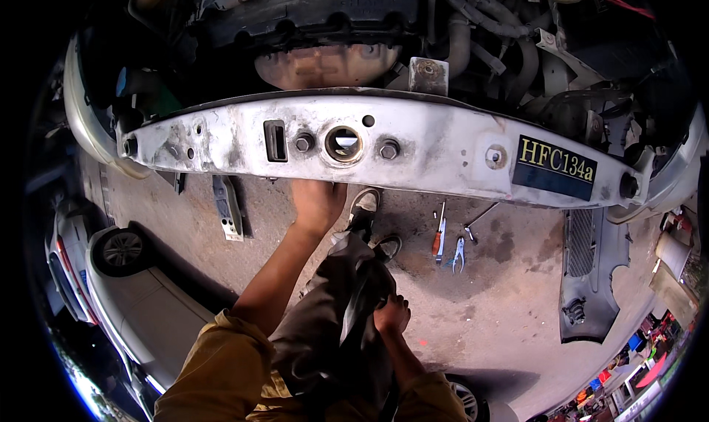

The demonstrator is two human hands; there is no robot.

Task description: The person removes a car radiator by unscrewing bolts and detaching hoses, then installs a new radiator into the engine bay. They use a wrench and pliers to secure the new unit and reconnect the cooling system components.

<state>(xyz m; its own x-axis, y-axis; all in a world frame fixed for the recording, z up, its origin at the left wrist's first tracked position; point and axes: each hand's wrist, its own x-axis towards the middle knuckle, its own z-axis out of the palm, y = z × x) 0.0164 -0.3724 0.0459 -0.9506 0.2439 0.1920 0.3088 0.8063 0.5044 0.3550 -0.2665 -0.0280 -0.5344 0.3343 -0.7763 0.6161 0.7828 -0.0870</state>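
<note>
A white, scuffed metal crossbar spans the front of an opened car. My left hand reaches up against its lower edge, left of the middle; the fingers go out of sight behind the bar. Above that hand are a round hole and two bolts, the left bolt and the right bolt. Beside my trouser leg, my right hand hangs low with its fingers curled in. Whether anything is inside that hand is hidden.
On the ground lie a screwdriver, pliers, a ratchet-like tool and a dark bracket. A detached grey panel rests at right. Engine parts fill the bay behind the bar. A parked car stands at left.
</note>
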